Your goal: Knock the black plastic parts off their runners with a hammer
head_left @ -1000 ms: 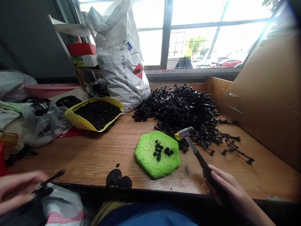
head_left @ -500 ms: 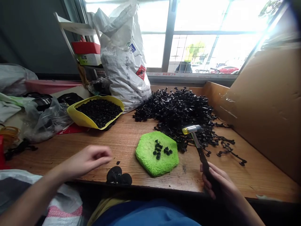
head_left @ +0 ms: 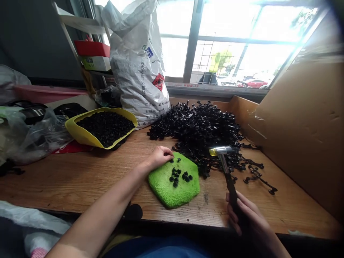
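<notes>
My left hand [head_left: 160, 157] is at the far-left edge of a bright green fuzzy pad [head_left: 172, 197], its thumb and fingers pinched around a small black plastic piece [head_left: 172, 161]. Several more small black pieces [head_left: 176, 176] with round heads sit on the pad. A mallet [head_left: 225, 163] with a metal head and a yellow tip is gripped by its dark handle in my right hand [head_left: 243, 211]. Its head is raised to the right of the pad, in front of a big heap of black plastic pieces [head_left: 201, 125].
A yellow scoop tray [head_left: 77, 132] full of small black parts stands on the left, by a tall white sack [head_left: 134, 71]. Joined black pieces [head_left: 260, 177] lie at the right, near a cardboard sheet [head_left: 303, 136]. Black discs [head_left: 133, 212] rest at the table's front edge.
My left hand has moved right and away from me, from over the bare wood to the pad. The mallet stays in my right hand, hardly moved. The view has shifted slightly.
</notes>
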### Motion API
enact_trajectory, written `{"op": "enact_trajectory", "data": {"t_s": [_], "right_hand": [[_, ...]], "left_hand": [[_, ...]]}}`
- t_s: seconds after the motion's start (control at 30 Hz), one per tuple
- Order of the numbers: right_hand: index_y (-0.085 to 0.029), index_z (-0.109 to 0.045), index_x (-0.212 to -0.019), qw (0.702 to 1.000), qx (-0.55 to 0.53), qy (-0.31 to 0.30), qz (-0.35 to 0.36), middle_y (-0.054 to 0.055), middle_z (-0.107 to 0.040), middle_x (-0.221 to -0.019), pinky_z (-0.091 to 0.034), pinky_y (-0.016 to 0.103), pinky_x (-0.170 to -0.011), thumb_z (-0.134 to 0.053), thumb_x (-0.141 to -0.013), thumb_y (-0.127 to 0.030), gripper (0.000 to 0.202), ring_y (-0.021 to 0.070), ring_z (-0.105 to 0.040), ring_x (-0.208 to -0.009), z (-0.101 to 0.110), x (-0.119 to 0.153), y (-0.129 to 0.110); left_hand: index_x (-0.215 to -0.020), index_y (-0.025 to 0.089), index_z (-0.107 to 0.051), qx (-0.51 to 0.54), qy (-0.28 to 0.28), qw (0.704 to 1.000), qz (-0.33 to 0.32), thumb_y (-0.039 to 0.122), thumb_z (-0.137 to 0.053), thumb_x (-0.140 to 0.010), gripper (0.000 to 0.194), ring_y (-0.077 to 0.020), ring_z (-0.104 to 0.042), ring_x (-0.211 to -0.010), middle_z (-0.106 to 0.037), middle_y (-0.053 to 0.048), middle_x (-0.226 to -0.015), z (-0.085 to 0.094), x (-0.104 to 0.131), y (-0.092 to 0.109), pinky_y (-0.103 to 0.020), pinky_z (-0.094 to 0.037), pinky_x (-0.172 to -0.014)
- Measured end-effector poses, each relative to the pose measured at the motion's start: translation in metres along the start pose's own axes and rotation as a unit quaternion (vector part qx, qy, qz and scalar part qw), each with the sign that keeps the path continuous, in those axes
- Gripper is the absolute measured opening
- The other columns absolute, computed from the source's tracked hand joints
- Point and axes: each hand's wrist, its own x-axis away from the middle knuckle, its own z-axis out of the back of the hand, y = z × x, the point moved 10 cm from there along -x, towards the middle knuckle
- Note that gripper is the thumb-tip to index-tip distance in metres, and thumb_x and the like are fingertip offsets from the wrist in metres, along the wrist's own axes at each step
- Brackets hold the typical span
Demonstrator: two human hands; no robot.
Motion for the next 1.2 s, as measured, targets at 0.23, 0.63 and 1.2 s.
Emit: {"op": "enact_trajectory", "data": {"t_s": [0.23, 0.63, 1.2], "right_hand": [[-0.021, -0.049, -0.09, 1.0, -0.005, -0.005, 0.017, -0.004, -0.046, -0.053, -0.027, 0.02, -0.035, -0.042, -0.088, -0.043, 0.023, 0.0086, -0.041, -0.036, -0.004, 0.002, -0.005], [-0.019, -0.05, -0.094, 0.998, 0.002, -0.015, 0.061, -0.003, -0.047, -0.057, -0.03, 0.023, -0.039, -0.037, -0.092, -0.037, 0.023, 0.0094, -0.044, -0.041, -0.006, 0.008, -0.017], [-0.024, -0.055, -0.093, 0.944, -0.156, 0.105, 0.27, -0.002, -0.049, -0.058, -0.036, 0.024, -0.041, -0.037, -0.089, -0.038, 0.023, 0.0119, -0.047, -0.045, 0.025, 0.028, -0.023]], "left_hand": [[-0.08, 0.016, -0.067, 0.026, 0.052, 0.998, 0.024, 0.036, -0.053, -0.077, 0.024, -0.0167, -0.058, -0.07, -0.067, -0.003, -0.076, 0.014, 0.016, -0.001, -0.023, -0.042, -0.061], [-0.073, 0.02, -0.069, -0.16, -0.081, 0.977, -0.114, 0.022, -0.056, -0.074, 0.013, -0.0169, -0.056, -0.078, -0.063, -0.003, -0.08, -0.025, -0.015, 0.056, -0.025, -0.041, -0.073], [-0.078, 0.018, -0.061, -0.164, 0.045, 0.983, 0.064, 0.038, -0.052, -0.076, 0.022, -0.0153, -0.052, -0.06, -0.06, -0.001, -0.069, 0.025, 0.027, 0.013, -0.025, -0.036, -0.055]]}}
